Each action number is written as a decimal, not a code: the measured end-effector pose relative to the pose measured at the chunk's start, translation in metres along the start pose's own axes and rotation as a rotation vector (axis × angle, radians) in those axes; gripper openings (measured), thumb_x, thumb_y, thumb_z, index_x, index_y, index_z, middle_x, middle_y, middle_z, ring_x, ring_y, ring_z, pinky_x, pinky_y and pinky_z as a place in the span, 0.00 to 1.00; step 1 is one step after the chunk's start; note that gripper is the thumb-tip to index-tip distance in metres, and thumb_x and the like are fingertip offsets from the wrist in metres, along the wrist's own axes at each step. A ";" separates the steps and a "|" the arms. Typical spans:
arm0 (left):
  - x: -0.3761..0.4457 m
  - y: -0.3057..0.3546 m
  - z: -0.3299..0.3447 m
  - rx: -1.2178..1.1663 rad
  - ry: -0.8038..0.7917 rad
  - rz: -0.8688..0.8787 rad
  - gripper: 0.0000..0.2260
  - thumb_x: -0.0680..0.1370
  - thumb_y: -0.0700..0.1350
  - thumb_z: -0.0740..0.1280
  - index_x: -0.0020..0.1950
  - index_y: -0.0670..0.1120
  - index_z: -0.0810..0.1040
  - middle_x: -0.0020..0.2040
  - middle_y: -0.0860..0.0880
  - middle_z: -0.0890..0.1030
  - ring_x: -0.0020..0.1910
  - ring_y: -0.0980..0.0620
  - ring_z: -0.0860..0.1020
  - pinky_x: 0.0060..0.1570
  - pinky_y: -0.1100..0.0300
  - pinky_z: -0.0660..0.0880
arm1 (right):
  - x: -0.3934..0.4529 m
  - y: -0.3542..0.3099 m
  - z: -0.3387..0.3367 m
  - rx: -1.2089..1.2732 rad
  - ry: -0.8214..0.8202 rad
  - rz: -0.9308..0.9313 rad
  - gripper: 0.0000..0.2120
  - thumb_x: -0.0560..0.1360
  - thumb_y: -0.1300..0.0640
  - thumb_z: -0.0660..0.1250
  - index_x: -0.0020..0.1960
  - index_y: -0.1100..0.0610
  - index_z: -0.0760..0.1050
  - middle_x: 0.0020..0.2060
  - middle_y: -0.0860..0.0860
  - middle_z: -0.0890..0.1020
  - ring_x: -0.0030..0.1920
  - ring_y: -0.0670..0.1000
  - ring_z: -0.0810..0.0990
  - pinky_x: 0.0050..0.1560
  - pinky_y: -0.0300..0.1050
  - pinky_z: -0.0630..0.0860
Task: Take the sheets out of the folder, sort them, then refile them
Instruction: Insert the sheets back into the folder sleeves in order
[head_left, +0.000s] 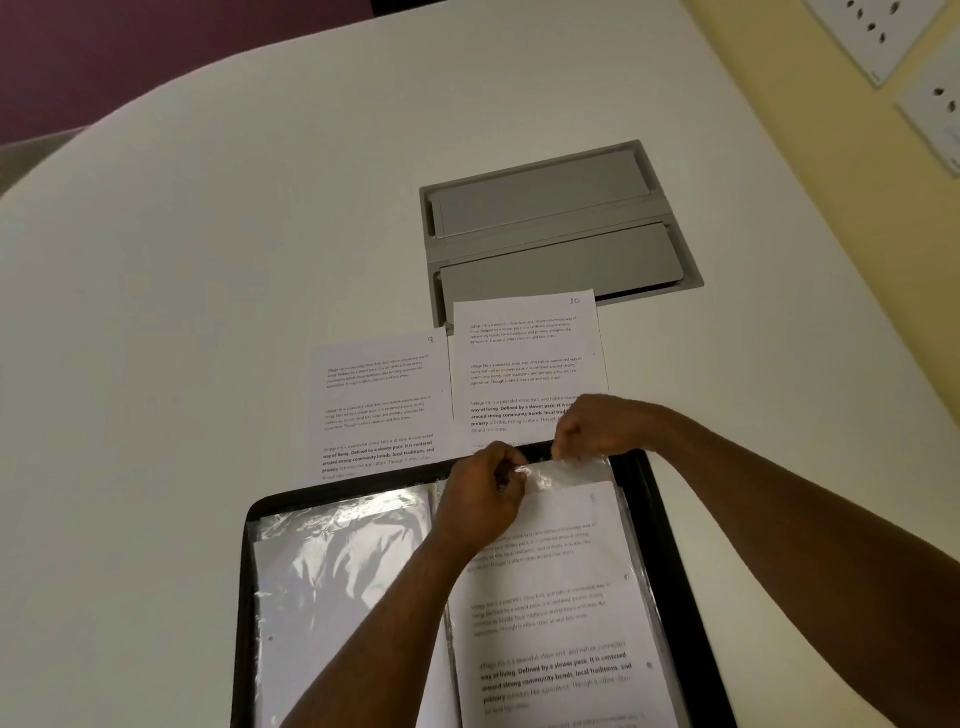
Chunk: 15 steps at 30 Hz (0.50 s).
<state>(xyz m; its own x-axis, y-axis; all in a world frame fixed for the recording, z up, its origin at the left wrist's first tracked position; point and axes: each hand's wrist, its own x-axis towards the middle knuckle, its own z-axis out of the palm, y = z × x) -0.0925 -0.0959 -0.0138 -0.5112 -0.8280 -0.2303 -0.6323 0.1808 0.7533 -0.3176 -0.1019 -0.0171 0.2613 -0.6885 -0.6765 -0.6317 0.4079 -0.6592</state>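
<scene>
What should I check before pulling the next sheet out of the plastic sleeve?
1. Left hand pinching the sleeve at its top edge: ok.
2. Right hand pinching the same edge: ok.
3. Sleeve mouth parted: cannot tell.
4. Sheet in the sleeve lying flat: ok.
5. Sheet 9 and sheet 10 laid out beyond the folder: ok.
6. Number on the sleeved sheet readable: cannot tell.
</scene>
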 end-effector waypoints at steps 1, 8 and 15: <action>0.000 -0.002 0.000 -0.020 0.011 0.000 0.07 0.77 0.41 0.69 0.55 0.46 0.79 0.41 0.52 0.81 0.38 0.62 0.77 0.39 0.76 0.71 | -0.004 0.001 0.002 0.163 0.159 0.021 0.07 0.76 0.53 0.70 0.48 0.57 0.82 0.45 0.52 0.84 0.47 0.51 0.83 0.50 0.47 0.79; -0.011 -0.013 0.006 -0.086 0.067 0.013 0.22 0.75 0.42 0.72 0.67 0.48 0.72 0.58 0.55 0.78 0.55 0.60 0.77 0.53 0.70 0.75 | -0.047 0.019 0.046 0.419 0.550 0.219 0.19 0.74 0.40 0.68 0.46 0.57 0.75 0.38 0.53 0.83 0.37 0.53 0.84 0.44 0.49 0.83; -0.062 -0.019 0.013 0.056 0.074 0.017 0.32 0.77 0.50 0.69 0.77 0.50 0.58 0.78 0.52 0.57 0.76 0.56 0.57 0.72 0.58 0.60 | -0.081 0.036 0.099 0.401 0.467 0.226 0.19 0.68 0.42 0.75 0.47 0.55 0.76 0.39 0.50 0.81 0.38 0.50 0.81 0.47 0.51 0.80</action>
<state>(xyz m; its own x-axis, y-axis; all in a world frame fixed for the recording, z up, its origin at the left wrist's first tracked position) -0.0557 -0.0410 -0.0216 -0.4786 -0.8614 -0.1700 -0.6566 0.2226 0.7206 -0.2890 0.0283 -0.0180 -0.2476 -0.7104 -0.6588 -0.2891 0.7032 -0.6496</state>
